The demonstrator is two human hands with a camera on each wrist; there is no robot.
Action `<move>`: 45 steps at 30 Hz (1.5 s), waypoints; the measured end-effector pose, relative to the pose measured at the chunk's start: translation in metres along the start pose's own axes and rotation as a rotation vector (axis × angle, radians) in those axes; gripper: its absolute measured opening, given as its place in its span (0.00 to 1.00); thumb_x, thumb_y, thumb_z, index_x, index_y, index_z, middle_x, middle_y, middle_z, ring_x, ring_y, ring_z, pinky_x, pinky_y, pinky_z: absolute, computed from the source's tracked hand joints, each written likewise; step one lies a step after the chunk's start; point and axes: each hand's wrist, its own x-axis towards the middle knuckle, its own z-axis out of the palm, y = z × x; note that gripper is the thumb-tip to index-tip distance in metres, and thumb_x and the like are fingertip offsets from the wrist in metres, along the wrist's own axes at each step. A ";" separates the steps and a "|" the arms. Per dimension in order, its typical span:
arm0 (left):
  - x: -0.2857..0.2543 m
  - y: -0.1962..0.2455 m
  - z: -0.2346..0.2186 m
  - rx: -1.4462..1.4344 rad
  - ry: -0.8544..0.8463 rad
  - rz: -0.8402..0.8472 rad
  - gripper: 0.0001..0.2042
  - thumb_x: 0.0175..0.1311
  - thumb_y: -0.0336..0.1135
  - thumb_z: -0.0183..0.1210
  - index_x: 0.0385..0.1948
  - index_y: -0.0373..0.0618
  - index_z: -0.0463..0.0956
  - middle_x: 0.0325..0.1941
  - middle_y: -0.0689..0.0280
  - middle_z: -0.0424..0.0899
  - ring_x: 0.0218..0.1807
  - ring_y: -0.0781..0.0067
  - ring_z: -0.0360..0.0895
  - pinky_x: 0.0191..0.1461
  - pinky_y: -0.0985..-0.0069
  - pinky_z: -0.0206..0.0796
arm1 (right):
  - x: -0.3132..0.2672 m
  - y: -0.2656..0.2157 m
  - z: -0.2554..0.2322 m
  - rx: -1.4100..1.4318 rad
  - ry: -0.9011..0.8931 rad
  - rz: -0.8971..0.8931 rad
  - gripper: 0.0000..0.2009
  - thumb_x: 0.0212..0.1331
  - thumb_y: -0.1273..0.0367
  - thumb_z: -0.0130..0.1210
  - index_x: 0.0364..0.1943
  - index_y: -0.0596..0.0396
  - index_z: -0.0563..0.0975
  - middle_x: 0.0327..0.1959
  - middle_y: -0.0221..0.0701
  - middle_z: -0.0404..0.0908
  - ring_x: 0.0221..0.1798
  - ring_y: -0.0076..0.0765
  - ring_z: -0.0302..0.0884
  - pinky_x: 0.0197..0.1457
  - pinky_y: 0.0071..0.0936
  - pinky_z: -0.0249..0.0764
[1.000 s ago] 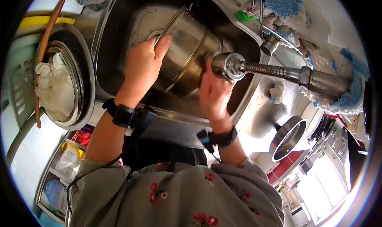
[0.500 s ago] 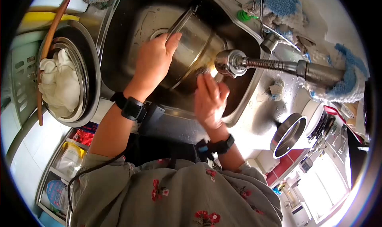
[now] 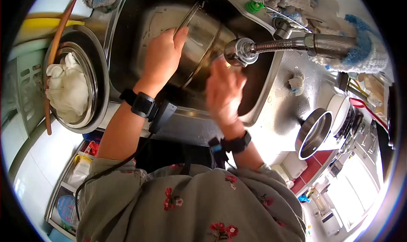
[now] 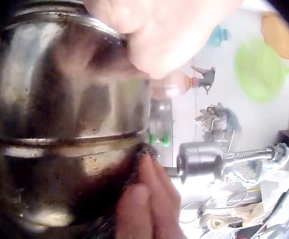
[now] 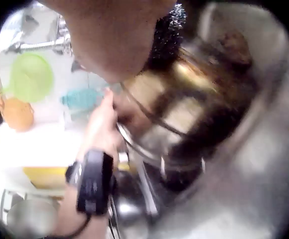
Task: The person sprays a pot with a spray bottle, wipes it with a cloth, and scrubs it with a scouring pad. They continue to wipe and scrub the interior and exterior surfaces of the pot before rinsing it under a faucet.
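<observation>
A stained steel pot (image 3: 199, 36) lies tilted on its side in the sink (image 3: 146, 28), with a raised band around its wall. At its rim, my left hand (image 3: 162, 57) grips the edge, thumb on one side and fingers on the other. My right hand (image 3: 226, 89), blurred in the head view, is at the pot's lower wall beside the tap head. Under its fingers shows a dark, glittery steel wool scrubber (image 5: 173, 30), pressed to the pot near the band in the left wrist view. Brown stains mark the pot's wall (image 4: 64, 94).
A flexible tap (image 3: 241, 51) reaches over the sink's right side. Nested bowls with a white cloth (image 3: 70, 89) stand left, a wooden stick (image 3: 59, 38) across them. On the right counter are a round steel pan (image 3: 313, 134) and a scrap of cloth (image 3: 296, 83).
My right hand drew back toward me along the pot, then moved forward again beside the tap head. My left hand keeps its grip on the rim, the pot shifting only slightly.
</observation>
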 end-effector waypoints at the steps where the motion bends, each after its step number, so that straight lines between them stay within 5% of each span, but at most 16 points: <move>1: -0.003 -0.001 0.001 0.008 0.005 0.011 0.21 0.66 0.49 0.46 0.25 0.37 0.74 0.23 0.48 0.76 0.30 0.41 0.72 0.31 0.57 0.64 | -0.008 0.000 -0.001 -0.011 -0.030 -0.030 0.09 0.49 0.71 0.53 0.36 0.54 0.78 0.51 0.32 0.73 0.42 0.38 0.67 0.43 0.34 0.65; 3: -0.003 -0.007 0.006 0.037 0.034 0.060 0.23 0.67 0.50 0.46 0.23 0.37 0.72 0.14 0.57 0.72 0.20 0.58 0.71 0.27 0.66 0.62 | -0.024 0.006 0.005 -0.026 -0.086 -0.099 0.08 0.48 0.71 0.53 0.34 0.53 0.78 0.55 0.32 0.72 0.42 0.35 0.68 0.45 0.32 0.64; 4: -0.002 -0.010 0.007 0.053 0.050 0.081 0.24 0.67 0.51 0.46 0.22 0.37 0.71 0.10 0.61 0.70 0.16 0.66 0.71 0.24 0.71 0.62 | -0.001 0.015 -0.003 0.119 -0.021 -0.017 0.03 0.48 0.73 0.53 0.27 0.55 0.76 0.46 0.35 0.76 0.38 0.41 0.68 0.42 0.35 0.64; 7: -0.001 -0.009 0.005 0.028 0.030 0.086 0.24 0.67 0.51 0.45 0.22 0.37 0.71 0.11 0.61 0.71 0.16 0.65 0.71 0.25 0.70 0.62 | 0.014 0.032 0.009 0.115 0.061 0.134 0.04 0.52 0.76 0.50 0.23 0.56 0.74 0.29 0.38 0.74 0.33 0.47 0.66 0.41 0.40 0.59; 11: -0.001 -0.009 0.005 0.058 0.047 0.100 0.23 0.68 0.50 0.45 0.21 0.37 0.71 0.10 0.61 0.71 0.15 0.65 0.71 0.23 0.71 0.61 | -0.024 -0.016 0.002 0.053 -0.056 0.005 0.16 0.49 0.71 0.54 0.45 0.49 0.77 0.52 0.28 0.73 0.43 0.43 0.67 0.44 0.37 0.67; 12: -0.002 -0.004 0.002 0.005 -0.014 0.037 0.21 0.66 0.48 0.47 0.27 0.36 0.74 0.23 0.46 0.76 0.31 0.41 0.72 0.33 0.58 0.64 | -0.020 -0.008 0.007 -0.016 -0.071 0.025 0.16 0.49 0.71 0.54 0.45 0.48 0.78 0.52 0.23 0.73 0.44 0.41 0.67 0.45 0.37 0.67; 15: -0.003 0.000 0.000 -0.011 -0.029 0.016 0.20 0.66 0.48 0.46 0.29 0.36 0.74 0.25 0.46 0.76 0.31 0.41 0.72 0.34 0.57 0.64 | 0.017 0.036 0.011 0.084 0.013 0.256 0.05 0.49 0.73 0.53 0.29 0.56 0.78 0.36 0.39 0.77 0.39 0.47 0.69 0.47 0.36 0.62; 16: -0.002 -0.002 0.002 0.008 -0.016 0.060 0.20 0.66 0.48 0.46 0.29 0.35 0.74 0.25 0.46 0.76 0.31 0.41 0.72 0.34 0.57 0.64 | 0.017 0.034 0.015 0.112 0.106 0.252 0.03 0.49 0.73 0.52 0.22 0.57 0.75 0.29 0.41 0.75 0.37 0.50 0.67 0.46 0.40 0.62; 21: -0.001 -0.004 0.003 0.019 -0.053 0.031 0.22 0.67 0.49 0.45 0.28 0.35 0.73 0.19 0.50 0.76 0.26 0.45 0.74 0.31 0.60 0.65 | -0.011 -0.012 -0.001 0.072 0.036 0.104 0.05 0.47 0.72 0.54 0.29 0.56 0.76 0.35 0.38 0.74 0.38 0.49 0.67 0.39 0.41 0.67; 23: -0.001 -0.003 0.001 0.025 -0.062 0.034 0.22 0.67 0.49 0.45 0.26 0.35 0.73 0.16 0.51 0.75 0.24 0.47 0.74 0.30 0.60 0.65 | 0.001 0.020 0.017 0.062 0.058 0.181 0.06 0.47 0.71 0.54 0.30 0.56 0.75 0.34 0.37 0.74 0.39 0.49 0.67 0.38 0.41 0.67; 26: -0.001 -0.002 0.002 0.007 -0.061 0.033 0.23 0.69 0.50 0.44 0.22 0.36 0.70 0.10 0.63 0.69 0.14 0.70 0.69 0.22 0.73 0.61 | 0.014 0.030 0.017 0.149 0.105 0.265 0.05 0.50 0.71 0.53 0.30 0.55 0.76 0.33 0.35 0.74 0.39 0.50 0.67 0.37 0.42 0.68; 29: 0.001 -0.009 0.004 0.032 -0.043 0.070 0.23 0.69 0.49 0.44 0.22 0.36 0.70 0.10 0.63 0.69 0.14 0.71 0.70 0.22 0.73 0.61 | -0.004 -0.020 -0.005 -0.030 -0.019 0.163 0.20 0.48 0.69 0.54 0.49 0.48 0.76 0.43 0.25 0.76 0.46 0.43 0.68 0.41 0.41 0.69; 31: 0.000 -0.002 0.002 -0.001 -0.055 0.054 0.22 0.69 0.47 0.44 0.22 0.36 0.71 0.11 0.60 0.71 0.15 0.65 0.71 0.22 0.70 0.62 | 0.007 -0.003 0.002 0.011 0.065 0.125 0.18 0.47 0.69 0.54 0.47 0.49 0.77 0.44 0.26 0.75 0.46 0.44 0.68 0.42 0.42 0.69; 33: -0.004 0.000 0.000 0.005 -0.058 0.044 0.21 0.69 0.45 0.44 0.23 0.36 0.72 0.12 0.55 0.72 0.17 0.54 0.73 0.23 0.64 0.62 | 0.022 0.032 0.012 0.082 -0.032 0.390 0.16 0.47 0.70 0.54 0.45 0.50 0.77 0.46 0.27 0.75 0.48 0.46 0.68 0.43 0.41 0.69; 41: -0.024 -0.013 -0.003 -0.043 -0.018 0.046 0.18 0.69 0.45 0.46 0.27 0.38 0.73 0.12 0.62 0.71 0.15 0.70 0.70 0.22 0.72 0.61 | 0.009 -0.017 -0.002 -0.022 -0.026 0.183 0.19 0.51 0.67 0.54 0.50 0.49 0.74 0.49 0.31 0.73 0.49 0.48 0.67 0.44 0.44 0.69; 45: -0.030 -0.016 -0.007 -0.058 0.014 0.084 0.16 0.68 0.43 0.46 0.27 0.39 0.74 0.11 0.60 0.70 0.14 0.64 0.69 0.22 0.70 0.60 | 0.001 -0.002 0.014 0.113 0.069 0.462 0.20 0.49 0.69 0.54 0.50 0.47 0.75 0.47 0.32 0.74 0.47 0.48 0.66 0.43 0.45 0.68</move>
